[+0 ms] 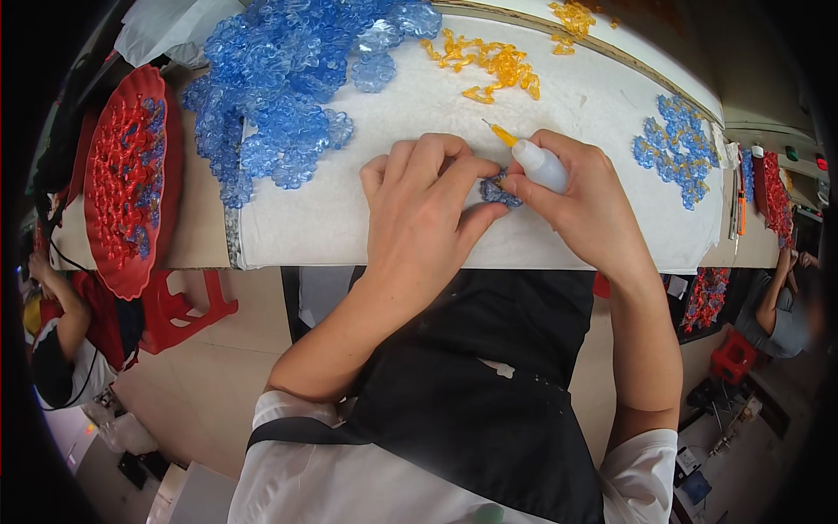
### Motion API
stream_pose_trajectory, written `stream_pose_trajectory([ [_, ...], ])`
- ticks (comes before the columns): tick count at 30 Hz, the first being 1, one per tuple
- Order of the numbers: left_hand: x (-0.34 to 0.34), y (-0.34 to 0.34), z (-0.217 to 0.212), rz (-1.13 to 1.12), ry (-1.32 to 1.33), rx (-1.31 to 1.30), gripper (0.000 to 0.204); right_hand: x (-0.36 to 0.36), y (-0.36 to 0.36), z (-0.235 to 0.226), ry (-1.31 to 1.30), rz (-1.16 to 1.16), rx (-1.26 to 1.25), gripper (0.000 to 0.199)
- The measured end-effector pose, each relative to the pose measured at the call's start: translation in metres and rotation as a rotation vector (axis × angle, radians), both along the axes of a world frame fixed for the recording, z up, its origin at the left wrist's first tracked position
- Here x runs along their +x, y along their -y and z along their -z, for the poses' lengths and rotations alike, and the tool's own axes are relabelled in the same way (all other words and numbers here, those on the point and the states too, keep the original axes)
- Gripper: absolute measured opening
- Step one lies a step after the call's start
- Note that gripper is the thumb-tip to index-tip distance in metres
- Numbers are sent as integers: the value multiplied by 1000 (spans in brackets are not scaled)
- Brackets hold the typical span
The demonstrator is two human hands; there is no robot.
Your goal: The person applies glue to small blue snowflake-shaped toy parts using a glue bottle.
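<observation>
My right hand is wrapped round a white needle-tip squeeze bottle with a yellow nozzle. Its thin tip points up and away to the left, off the work. Between the fingers of my left hand sits a blue translucent flower-shaped piece, pinched low over the white sheet. A bit of yellow shows on this piece. My right fingertips also come right up to its edge, partly hiding it.
A big heap of blue flower pieces lies at the far left. Small amber pieces are scattered beyond my hands. Blue-and-amber pieces lie at right. A red scalloped tray holds red and blue pieces. Other people work on both sides.
</observation>
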State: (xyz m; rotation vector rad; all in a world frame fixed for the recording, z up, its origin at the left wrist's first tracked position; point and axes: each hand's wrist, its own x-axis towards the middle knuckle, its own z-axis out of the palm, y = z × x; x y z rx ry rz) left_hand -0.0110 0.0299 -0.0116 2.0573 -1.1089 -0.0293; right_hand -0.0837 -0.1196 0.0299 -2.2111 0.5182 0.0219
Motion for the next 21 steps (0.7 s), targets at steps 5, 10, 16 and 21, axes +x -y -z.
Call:
stream_pose_trajectory([
  [5,0,1,1,5,6,-2,33,2,1,-1,-18,-30,-44,18],
  [10,0,1,1,-3,4,0,32,2,-2,3,66,-58,-99,18],
  [16,0,2,2,-7,13,0,31,4,-10,-1,29,-12,-139,16],
  [21,0,2,3,-8,36,-29,31,4,-9,0,42,-13,-144,15],
])
